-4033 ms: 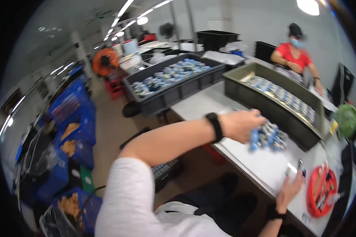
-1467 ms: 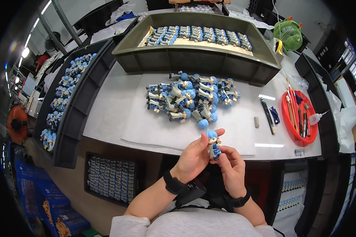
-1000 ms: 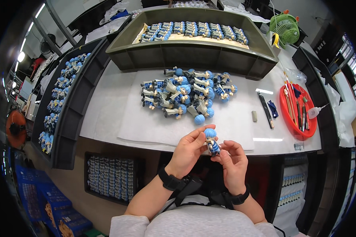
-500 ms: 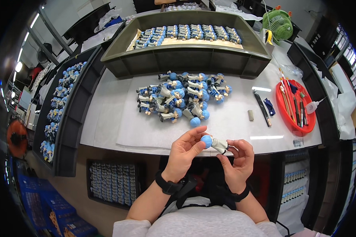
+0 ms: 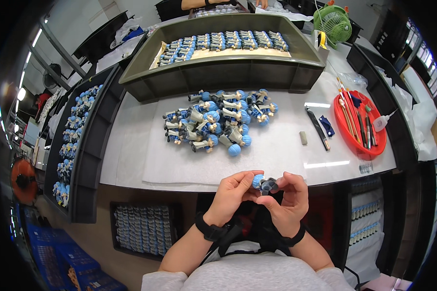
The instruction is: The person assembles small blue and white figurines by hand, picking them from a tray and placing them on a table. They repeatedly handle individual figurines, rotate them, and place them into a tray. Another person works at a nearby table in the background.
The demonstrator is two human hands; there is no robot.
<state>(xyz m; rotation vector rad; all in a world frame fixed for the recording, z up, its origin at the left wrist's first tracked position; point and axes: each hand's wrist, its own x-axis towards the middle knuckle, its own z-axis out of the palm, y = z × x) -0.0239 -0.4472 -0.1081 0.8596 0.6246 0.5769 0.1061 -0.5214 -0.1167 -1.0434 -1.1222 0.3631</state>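
L hand (image 5: pixel 233 194): thumb + fingers pinched on the blue-haired head of the figurine (image 5: pixel 258 182). R hand (image 5: pixel 291 201): half-curled, thumb/fingertips approx. at its dark feet; can't tell if they press. Figurine sits betw. hands, feet twd. camera. For good handling: steady head end w/ L hand, turn from feet w/ R hand; light pressure, min. contact w/ coloured surfaces. Ahead & L of grip: figurine pile (image 5: pixel 212 116) on white sheet (image 5: pixel 165 167). Beyond pile: olive bin (image 5: pixel 218 77). R of grip: red tray (image 5: pixel 361 151) w/ brushes (image 5: pixel 350 120).
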